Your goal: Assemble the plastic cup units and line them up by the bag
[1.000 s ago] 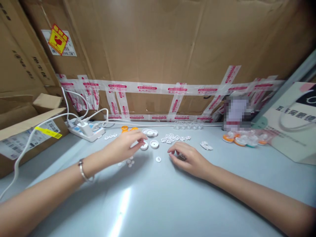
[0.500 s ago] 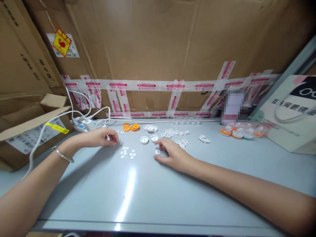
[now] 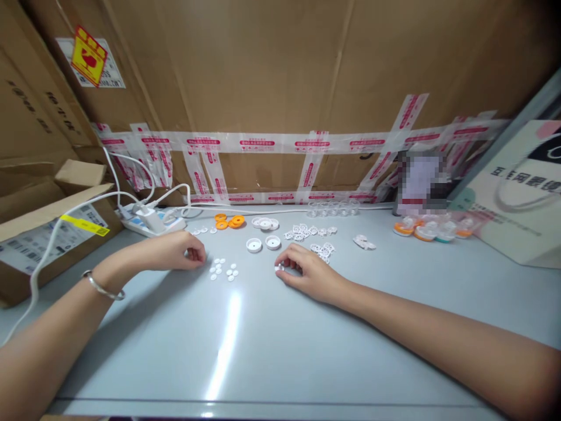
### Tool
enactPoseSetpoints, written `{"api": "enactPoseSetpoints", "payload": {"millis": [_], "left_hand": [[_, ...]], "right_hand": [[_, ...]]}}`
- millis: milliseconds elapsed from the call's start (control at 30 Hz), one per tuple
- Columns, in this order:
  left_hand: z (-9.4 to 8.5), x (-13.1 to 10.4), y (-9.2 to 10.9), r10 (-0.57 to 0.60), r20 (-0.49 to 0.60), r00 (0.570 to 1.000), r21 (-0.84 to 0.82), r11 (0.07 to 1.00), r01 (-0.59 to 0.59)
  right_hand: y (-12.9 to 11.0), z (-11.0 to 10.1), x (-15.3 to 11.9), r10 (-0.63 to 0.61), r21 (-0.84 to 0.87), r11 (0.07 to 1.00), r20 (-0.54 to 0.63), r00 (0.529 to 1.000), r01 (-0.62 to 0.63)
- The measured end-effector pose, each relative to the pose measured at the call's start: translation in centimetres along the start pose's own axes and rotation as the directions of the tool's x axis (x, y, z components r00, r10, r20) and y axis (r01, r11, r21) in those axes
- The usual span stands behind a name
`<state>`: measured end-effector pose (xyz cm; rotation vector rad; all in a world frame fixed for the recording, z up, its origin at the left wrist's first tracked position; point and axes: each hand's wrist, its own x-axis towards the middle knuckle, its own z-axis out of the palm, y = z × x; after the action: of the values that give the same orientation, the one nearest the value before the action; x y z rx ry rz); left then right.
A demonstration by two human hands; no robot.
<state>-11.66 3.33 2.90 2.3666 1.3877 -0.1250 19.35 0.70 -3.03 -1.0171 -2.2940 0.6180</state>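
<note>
My right hand (image 3: 307,269) rests at the middle of the table, thumb and fingertips pinching a small white disc (image 3: 279,268). Just beyond it stand two round white caps, a right one (image 3: 272,242) and a left one (image 3: 253,245). My left hand (image 3: 182,251) is closed, with fingers curled toward the thumb; whatever may be between them is hidden. To the right of that hand lie several small white discs (image 3: 218,269) in two loose clusters. White openwork pieces (image 3: 323,252) lie behind my right hand.
Orange rings (image 3: 230,221), more white caps (image 3: 265,223) and clear parts (image 3: 333,209) line the back. A power strip (image 3: 153,219) with cables and a carton (image 3: 56,234) stand left. Orange and teal assemblies (image 3: 432,229) and a paper bag (image 3: 517,199) are at right.
The fingers of my right hand have closed on the small white disc, which lay between them before. My left hand has curled more tightly and shifted slightly left. The view has moved a little.
</note>
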Motion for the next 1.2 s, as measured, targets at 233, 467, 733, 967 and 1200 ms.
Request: {"api": "enactPoseSetpoints", "payload": {"millis": [233,467,733,967,1200], "left_hand": [[2.9,2.0,6.5,0.256,-0.543,0.8,-0.004,0.952,-0.307],[6.6,5.6,9.6,0.49,-0.571,0.659,0.193,0.86,-0.472],[7.1,6.2,9.0,0.487,-0.57,0.662,0.154,0.855,-0.496],[6.3,5.8,8.4,0.434,-0.672,0.601,0.171,0.88,-0.444],[3.0,5.9,3.8,0.185,-0.701,0.688,0.044,0.975,-0.217]], "right_hand": [[0.2,0.1,0.0,-0.029,0.098,0.995,0.028,0.999,0.026],[0.7,0.4,-0.1,-0.052,0.178,0.983,0.012,0.999,0.049],[1.0,0.7,0.1,-0.055,0.169,0.984,0.008,0.998,0.053],[0.6,0.4,0.1,-0.037,0.149,0.988,0.028,0.999,0.032],[0.3,0.1,0.0,0.011,0.147,0.989,0.054,0.998,-0.019]]}}
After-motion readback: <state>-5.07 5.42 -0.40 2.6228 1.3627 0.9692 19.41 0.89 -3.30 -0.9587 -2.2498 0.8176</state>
